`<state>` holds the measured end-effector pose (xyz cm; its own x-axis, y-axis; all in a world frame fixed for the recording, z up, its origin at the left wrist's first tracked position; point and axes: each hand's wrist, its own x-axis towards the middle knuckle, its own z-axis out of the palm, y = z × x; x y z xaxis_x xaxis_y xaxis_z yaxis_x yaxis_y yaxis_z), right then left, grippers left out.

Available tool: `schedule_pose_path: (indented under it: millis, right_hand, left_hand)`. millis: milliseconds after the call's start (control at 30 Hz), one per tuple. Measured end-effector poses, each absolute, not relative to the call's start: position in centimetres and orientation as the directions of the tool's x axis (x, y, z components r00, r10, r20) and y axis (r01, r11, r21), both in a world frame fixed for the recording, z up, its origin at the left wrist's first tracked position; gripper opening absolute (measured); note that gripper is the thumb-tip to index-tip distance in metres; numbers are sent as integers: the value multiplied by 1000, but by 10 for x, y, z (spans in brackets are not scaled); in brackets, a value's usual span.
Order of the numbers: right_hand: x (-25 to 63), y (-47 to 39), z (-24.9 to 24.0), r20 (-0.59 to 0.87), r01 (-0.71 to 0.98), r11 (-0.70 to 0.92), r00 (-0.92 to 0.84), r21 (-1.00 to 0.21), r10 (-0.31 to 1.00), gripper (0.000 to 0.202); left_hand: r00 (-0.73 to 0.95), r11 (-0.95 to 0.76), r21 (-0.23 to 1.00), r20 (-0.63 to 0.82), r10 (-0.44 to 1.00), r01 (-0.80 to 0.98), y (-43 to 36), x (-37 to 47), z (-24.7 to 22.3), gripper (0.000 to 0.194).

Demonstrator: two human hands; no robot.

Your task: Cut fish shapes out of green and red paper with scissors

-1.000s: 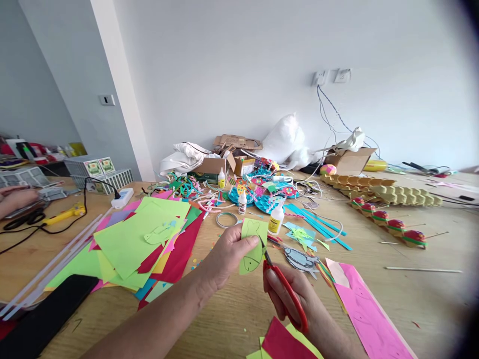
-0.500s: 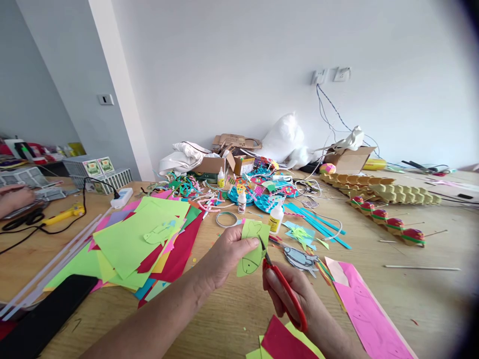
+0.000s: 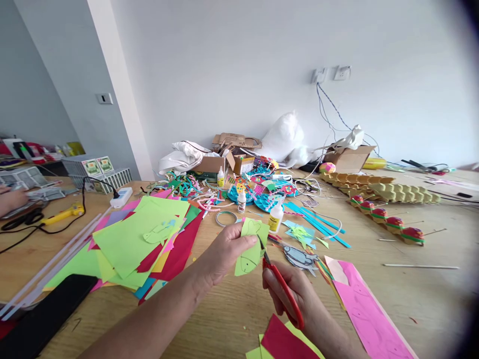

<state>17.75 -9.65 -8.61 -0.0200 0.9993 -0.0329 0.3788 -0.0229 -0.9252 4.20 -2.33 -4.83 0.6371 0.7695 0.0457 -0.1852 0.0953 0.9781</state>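
Note:
Between thumb and fingers, my left hand (image 3: 230, 249) pinches a piece of light green paper (image 3: 249, 264) with a fish outline drawn on it. My right hand (image 3: 295, 294) grips red-handled scissors (image 3: 286, 289), whose blades meet the paper's right edge. Beyond the scissors lies a grey-blue paper fish (image 3: 299, 257). A strip of pink paper (image 3: 368, 304) with faint drawn outlines is to the right of my right hand. Red and yellow-green scraps (image 3: 288, 339) lie below it at the near edge.
A pile of coloured paper (image 3: 130, 234) and a black phone-like slab (image 3: 48, 314) lie to the left. Ahead stand a glue bottle (image 3: 276, 218) and a tape roll (image 3: 226, 218). Egg-carton strips (image 3: 406, 193) sit at right. Another person's hand (image 3: 13, 199) shows at far left.
The green paper has shifted and tilted slightly in my left hand, and the scissors' handles have moved a little left. The other person's hand has drawn back toward the left edge.

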Motion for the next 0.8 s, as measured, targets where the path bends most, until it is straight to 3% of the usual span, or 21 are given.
schedule_pose_path:
  millis: [800]
  right_hand:
    - [179, -98, -87, -56, 347, -44, -26, -937, 998, 44]
  left_hand:
    - [606, 11, 985, 97, 790, -172, -25, 44, -50, 17]
